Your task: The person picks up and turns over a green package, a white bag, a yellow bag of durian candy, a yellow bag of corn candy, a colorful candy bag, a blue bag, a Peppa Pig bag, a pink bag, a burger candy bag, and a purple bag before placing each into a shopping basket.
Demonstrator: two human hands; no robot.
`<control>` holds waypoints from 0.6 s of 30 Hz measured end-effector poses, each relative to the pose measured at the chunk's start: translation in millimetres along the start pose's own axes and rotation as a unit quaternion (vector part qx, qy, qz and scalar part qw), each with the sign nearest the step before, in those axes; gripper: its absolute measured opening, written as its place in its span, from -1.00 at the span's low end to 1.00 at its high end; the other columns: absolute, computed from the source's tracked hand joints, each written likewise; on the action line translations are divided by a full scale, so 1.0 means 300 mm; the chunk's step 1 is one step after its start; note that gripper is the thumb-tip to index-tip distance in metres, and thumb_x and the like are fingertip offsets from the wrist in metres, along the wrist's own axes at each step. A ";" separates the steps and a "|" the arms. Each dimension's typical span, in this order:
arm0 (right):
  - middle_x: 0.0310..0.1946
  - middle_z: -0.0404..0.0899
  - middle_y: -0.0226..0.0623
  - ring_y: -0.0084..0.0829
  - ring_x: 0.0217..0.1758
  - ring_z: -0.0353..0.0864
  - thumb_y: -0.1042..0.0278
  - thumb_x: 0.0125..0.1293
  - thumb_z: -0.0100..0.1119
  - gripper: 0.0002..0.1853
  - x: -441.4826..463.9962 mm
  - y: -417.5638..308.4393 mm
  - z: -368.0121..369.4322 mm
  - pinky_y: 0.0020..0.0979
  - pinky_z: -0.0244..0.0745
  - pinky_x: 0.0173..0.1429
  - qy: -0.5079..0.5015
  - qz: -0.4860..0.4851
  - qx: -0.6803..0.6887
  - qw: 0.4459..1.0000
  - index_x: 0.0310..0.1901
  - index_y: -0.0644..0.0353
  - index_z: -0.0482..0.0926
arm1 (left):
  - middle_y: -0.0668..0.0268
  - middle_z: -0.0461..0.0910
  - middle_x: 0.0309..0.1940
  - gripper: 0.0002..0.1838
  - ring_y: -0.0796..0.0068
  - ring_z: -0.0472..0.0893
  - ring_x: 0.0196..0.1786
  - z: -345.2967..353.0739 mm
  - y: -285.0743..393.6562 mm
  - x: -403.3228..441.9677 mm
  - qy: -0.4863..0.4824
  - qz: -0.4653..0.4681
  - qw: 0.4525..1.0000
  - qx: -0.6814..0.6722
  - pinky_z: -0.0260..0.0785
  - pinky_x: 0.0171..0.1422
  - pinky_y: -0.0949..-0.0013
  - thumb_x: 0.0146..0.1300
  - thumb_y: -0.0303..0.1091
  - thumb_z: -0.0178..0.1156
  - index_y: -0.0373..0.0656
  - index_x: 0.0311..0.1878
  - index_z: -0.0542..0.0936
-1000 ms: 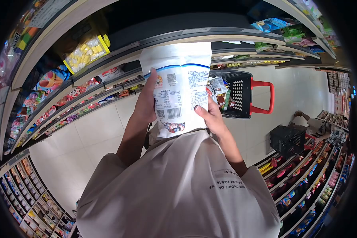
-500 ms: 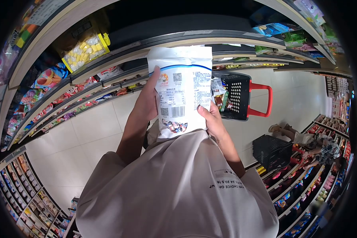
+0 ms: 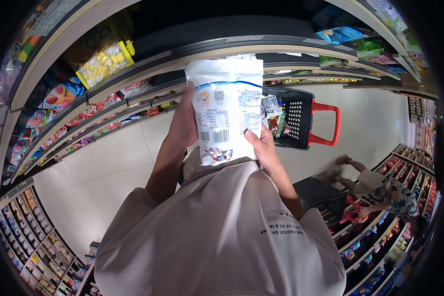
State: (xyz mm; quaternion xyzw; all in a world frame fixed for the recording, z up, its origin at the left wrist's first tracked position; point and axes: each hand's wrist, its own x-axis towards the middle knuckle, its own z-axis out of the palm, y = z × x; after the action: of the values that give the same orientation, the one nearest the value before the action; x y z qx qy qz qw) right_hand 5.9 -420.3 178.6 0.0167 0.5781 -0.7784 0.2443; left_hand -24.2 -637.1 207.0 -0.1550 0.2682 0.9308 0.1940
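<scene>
A white bag (image 3: 227, 111) with a blue line, printed text, a barcode and a small picture is held upright in front of my chest, its printed side facing me. My left hand (image 3: 184, 121) grips its left edge, thumb on the front. On the right edge, my right hand (image 3: 262, 145) pinches the lower part, with the thumb over the printed side. The fingers behind the bag are hidden. Just right of the bag is a black basket (image 3: 297, 118) with a red handle, holding several packages.
Curved shelves (image 3: 182, 52) of packaged goods run across the top and left, with a yellow pack (image 3: 105, 64) on one. Another person (image 3: 392, 197) with a dark basket (image 3: 320, 200) is at the right, beside more shelves (image 3: 370, 237). Tiled floor (image 3: 103, 158) shows at left.
The other person and their dark basket have moved left, closer to my right arm. The white bag has shifted slightly to the right in view, still between both my hands.
</scene>
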 end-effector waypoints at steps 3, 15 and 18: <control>-0.08 0.55 -0.32 -0.58 -0.07 0.51 0.42 0.29 0.11 -0.66 -0.004 -0.018 0.015 -0.51 0.41 0.01 0.028 -0.004 -0.002 1.000 0.07 0.31 0.42 | 0.14 0.52 0.03 -0.54 0.33 0.53 0.08 -0.021 -0.025 0.003 -0.026 0.069 0.996 0.046 0.39 0.14 0.26 0.35 -0.15 -0.04 -0.29 0.17 0.35; -0.10 0.57 -0.31 -0.57 -0.07 0.51 0.41 0.26 0.16 -0.64 -0.027 -0.063 0.006 -0.51 0.41 0.03 0.032 -0.065 -0.033 0.997 0.07 0.33 0.42 | 0.19 0.55 -0.04 -0.53 0.40 0.55 -0.01 0.004 -0.028 -0.008 -0.069 0.107 0.975 0.181 0.39 0.09 0.36 0.08 -0.58 0.18 -0.32 0.10 0.36; -0.10 0.57 -0.30 -0.56 -0.07 0.52 0.41 0.26 0.16 -0.64 -0.036 -0.064 0.005 -0.50 0.41 0.02 0.042 -0.070 -0.036 0.996 0.06 0.34 0.42 | 0.19 0.55 -0.06 -0.47 0.42 0.55 0.00 0.017 -0.024 -0.008 -0.073 0.116 0.965 0.224 0.39 0.09 0.36 0.02 -0.57 0.25 -0.31 0.11 0.35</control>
State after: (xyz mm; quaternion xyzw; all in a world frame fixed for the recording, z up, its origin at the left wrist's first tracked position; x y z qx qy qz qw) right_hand 8.2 -413.7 199.6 0.0000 0.6156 -0.7706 0.1649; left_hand -19.9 -629.2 209.0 -0.0073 0.4713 0.8718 0.1337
